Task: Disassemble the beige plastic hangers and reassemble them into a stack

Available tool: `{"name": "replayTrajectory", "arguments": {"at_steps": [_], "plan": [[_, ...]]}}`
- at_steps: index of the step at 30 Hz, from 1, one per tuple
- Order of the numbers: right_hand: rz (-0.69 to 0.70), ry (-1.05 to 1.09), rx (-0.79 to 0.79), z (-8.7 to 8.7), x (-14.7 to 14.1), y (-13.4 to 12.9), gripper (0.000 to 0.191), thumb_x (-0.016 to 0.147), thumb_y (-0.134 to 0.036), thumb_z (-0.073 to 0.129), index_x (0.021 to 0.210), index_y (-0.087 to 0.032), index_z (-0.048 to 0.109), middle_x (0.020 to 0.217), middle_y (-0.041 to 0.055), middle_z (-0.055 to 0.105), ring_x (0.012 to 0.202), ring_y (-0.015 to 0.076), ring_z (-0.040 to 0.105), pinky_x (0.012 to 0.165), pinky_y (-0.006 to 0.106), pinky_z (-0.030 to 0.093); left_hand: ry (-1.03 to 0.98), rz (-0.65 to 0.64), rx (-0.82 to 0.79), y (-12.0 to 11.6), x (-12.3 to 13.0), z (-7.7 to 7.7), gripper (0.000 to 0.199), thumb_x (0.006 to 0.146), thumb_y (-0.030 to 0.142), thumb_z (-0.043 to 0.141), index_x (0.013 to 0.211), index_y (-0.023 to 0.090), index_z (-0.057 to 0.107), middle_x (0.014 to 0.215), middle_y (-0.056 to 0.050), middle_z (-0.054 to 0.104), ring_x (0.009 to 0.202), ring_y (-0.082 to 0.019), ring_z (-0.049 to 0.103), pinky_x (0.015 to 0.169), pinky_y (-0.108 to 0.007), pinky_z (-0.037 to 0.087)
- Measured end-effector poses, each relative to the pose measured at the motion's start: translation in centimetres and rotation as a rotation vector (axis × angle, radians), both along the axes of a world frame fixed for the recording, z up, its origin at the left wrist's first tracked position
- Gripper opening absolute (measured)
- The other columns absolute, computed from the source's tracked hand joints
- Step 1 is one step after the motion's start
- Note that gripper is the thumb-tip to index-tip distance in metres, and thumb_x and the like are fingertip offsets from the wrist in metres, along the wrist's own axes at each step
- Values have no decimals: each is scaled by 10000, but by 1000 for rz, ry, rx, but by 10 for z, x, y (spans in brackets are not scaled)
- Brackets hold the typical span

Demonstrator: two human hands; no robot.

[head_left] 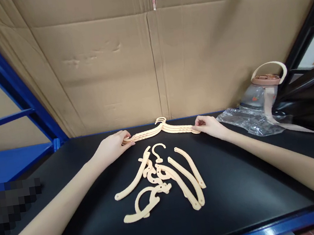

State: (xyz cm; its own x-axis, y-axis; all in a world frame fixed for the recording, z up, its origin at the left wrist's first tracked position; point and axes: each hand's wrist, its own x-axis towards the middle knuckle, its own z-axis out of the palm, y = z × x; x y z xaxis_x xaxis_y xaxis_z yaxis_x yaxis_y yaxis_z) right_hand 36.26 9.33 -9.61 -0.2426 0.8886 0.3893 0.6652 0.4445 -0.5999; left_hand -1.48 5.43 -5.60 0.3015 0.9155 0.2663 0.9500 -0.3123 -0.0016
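A small stack of cream plastic clothes hangers (150, 134) lies at the back of the black tabletop, hooks pointing toward the cardboard. My left hand (116, 142) pinches the left ends of the stack between thumb and fingers. At the opposite ends, my right hand (207, 126) grips in the same way. Nearer to me lie loose hanger parts: a hook (158, 152), a curved arm (133, 181) on the left, several arms (187, 179) on the right, and a jumble of overlapping hooks and arms (148, 202) in the middle.
A clear bottle (259, 95) with a brown lid, handle and strap stands at the right on crumpled clear plastic (242, 123). Beside it is a black bag (308, 96). Cardboard (104, 74) closes off the back, and a blue metal frame (18, 90) rises on the left.
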Motion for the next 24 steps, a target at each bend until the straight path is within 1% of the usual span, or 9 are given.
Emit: {"name": "replayTrajectory", "arguments": {"at_steps": [4, 7, 10, 12, 14, 16, 20, 24], "plan": [[21, -31, 41, 0, -2, -3, 234, 788, -439, 567, 749, -212, 526, 754, 4, 643, 725, 170, 604, 679, 275, 452, 6, 54, -15, -3, 1, 2, 346, 830, 542, 461, 949, 236, 568, 966, -46, 663, 845, -263, 616, 635, -307, 404], [50, -80, 53, 2, -1, -7, 241, 800, -455, 581, 843, -217, 570, 865, 16, 672, 811, 185, 624, 736, 294, 466, 0, 67, -62, -3, -7, 5, 391, 795, 562, 496, 1002, 239, 574, 976, -47, 678, 869, -270, 628, 669, -317, 439], [62, -139, 63, 3, 3, -10, 300, 758, -453, 650, 948, -225, 601, 963, 29, 674, 886, 213, 627, 785, 326, 472, -9, 44, -122, -1, -18, 8, 459, 758, 558, 537, 1061, 215, 573, 1007, -59, 688, 899, -267, 639, 747, -328, 469], [61, -169, 75, 3, 6, -11, 332, 750, -440, 667, 994, -223, 607, 999, 41, 670, 919, 227, 624, 802, 343, 475, -20, 17, -133, 0, -20, 9, 524, 752, 560, 538, 1120, 188, 560, 1086, -77, 672, 956, -263, 632, 817, -331, 469], [60, -192, 92, 3, 8, -11, 301, 766, -416, 658, 992, -222, 617, 998, 43, 672, 922, 232, 624, 803, 353, 477, -33, -14, -112, 0, -17, 7, 564, 781, 566, 500, 1181, 170, 536, 1190, -87, 629, 1049, -253, 598, 899, -326, 442], [62, -211, 113, 3, 7, -11, 255, 776, -384, 654, 974, -224, 628, 973, 40, 678, 910, 234, 625, 809, 364, 473, -43, -36, -81, 0, -10, 4, 551, 821, 554, 451, 1207, 168, 525, 1237, -80, 604, 1094, -238, 575, 935, -316, 421], [80, -221, 142, 3, 3, -11, 220, 796, -319, 640, 992, -222, 621, 949, 37, 683, 899, 217, 630, 824, 352, 474, -33, -33, -43, -2, 1, 0, 471, 860, 486, 416, 1184, 170, 545, 1131, -79, 661, 969, -237, 627, 829, -314, 464], [98, -219, 162, 0, 1, -10, 230, 814, -307, 630, 1022, -213, 601, 934, 37, 676, 876, 194, 629, 810, 323, 480, 6, 0, -11, -5, 3, 1, 435, 855, 438, 421, 1153, 157, 570, 961, -97, 699, 878, -280, 640, 759, -347, 458]]}}
